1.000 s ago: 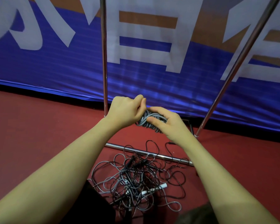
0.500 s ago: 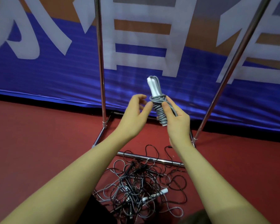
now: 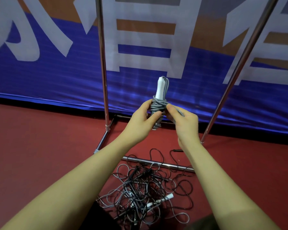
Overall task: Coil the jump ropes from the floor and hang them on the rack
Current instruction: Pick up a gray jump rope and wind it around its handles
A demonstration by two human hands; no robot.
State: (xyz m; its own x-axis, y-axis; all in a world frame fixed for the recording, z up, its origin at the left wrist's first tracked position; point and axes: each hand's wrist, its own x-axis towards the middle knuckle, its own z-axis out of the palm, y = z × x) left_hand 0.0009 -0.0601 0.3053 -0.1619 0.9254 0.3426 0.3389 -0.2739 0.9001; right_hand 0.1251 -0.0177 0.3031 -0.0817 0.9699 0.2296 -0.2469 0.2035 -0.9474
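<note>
- Head view: the left hand (image 3: 144,114) grips the bundle (image 3: 158,107) at mid-height, fingers curled round the grey windings. Likely purpose: to keep the coil from loosening.
- The right hand (image 3: 183,121) pinches a grey strand at the bundle's right side, apparently to secure the last turn.
- The bundle stands upright, white handle (image 3: 160,88) on top, raised between the rack (image 3: 102,63) uprights, above the floor (image 3: 40,146).
- Both forearms extend forward, wrists near each other.
- The pile (image 3: 145,191) of uncoiled ropes lies on the floor, touching the rack's base bar.
</note>
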